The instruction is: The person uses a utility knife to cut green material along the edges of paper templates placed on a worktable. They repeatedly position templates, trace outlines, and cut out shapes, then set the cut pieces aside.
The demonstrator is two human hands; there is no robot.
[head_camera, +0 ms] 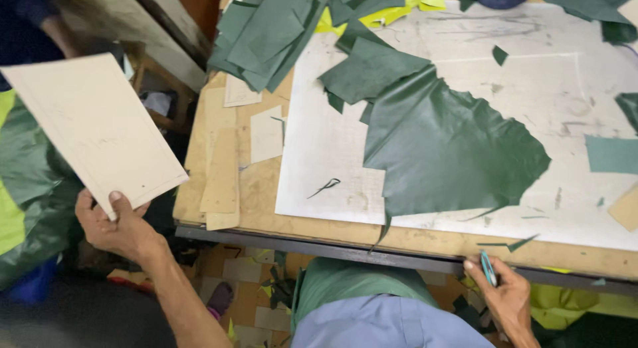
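My left hand (116,225) grips the lower corner of a large beige cardboard template (93,125), held up off the left side of the table. My right hand (502,298) rests at the table's near edge and pinches a thin teal pen-like tool (488,267). A big piece of dark green leather (445,148) lies spread on the white cutting board (565,89) in the middle of the table, apart from both hands.
A stack of green leather pieces (266,35) and yellow scraps (392,12) sits at the far edge. Beige card pieces (222,178) lie on the table's left part. Green offcuts (611,154) are at the right; scraps litter the tiled floor (249,281).
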